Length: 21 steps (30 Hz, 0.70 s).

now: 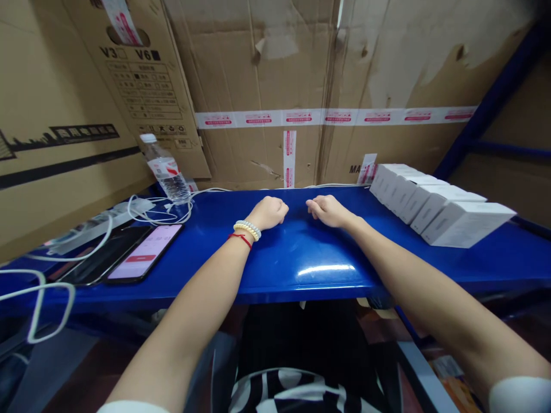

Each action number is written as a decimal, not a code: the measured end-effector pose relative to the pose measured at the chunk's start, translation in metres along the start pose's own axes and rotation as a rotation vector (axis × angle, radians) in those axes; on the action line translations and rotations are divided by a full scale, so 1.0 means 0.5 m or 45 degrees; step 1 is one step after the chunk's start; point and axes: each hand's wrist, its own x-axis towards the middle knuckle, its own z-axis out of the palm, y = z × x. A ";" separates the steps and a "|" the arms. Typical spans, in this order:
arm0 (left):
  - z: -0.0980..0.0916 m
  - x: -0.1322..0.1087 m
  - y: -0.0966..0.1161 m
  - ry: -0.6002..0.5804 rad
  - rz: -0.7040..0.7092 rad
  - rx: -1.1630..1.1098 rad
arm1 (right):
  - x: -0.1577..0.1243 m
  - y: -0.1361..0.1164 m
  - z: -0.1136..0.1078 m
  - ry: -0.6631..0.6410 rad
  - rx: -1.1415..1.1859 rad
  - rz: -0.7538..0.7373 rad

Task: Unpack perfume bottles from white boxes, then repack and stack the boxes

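My left hand [269, 212] rests on the blue tabletop [314, 252], its fingers curled into a loose fist. A coiled hair tie [248, 228] and a red string bracelet [240, 237] circle that wrist. Opposite it, a short gap away, my right hand [328, 210] is also curled into a fist on the table. I see nothing held in either hand. To the right of my right hand stands a row of several small white boxes [462, 221], packed side by side.
On the left lie a phone with a lit screen [146, 252], a dark phone [107, 258], a power strip [101, 223] and loose white cables [51, 287]. A plastic water bottle [167, 172] leans at the back left. Cardboard [258, 74] walls the back; a blue post [482, 103] stands right.
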 end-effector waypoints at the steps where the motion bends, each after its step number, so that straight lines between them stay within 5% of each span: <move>1: -0.002 0.001 0.001 0.043 -0.053 0.032 | -0.008 -0.001 0.000 0.015 0.011 0.059; 11: -0.020 0.004 0.021 0.455 -0.319 0.265 | -0.019 -0.012 -0.057 0.457 0.160 0.530; 14: -0.011 0.004 0.018 0.514 -0.271 0.298 | -0.020 -0.018 -0.055 0.601 0.120 0.473; 19: 0.005 0.006 0.007 0.467 0.196 0.137 | -0.025 -0.037 -0.057 0.718 0.116 0.120; 21: 0.003 0.005 0.009 0.543 0.206 0.046 | -0.028 -0.039 -0.062 0.793 0.122 0.036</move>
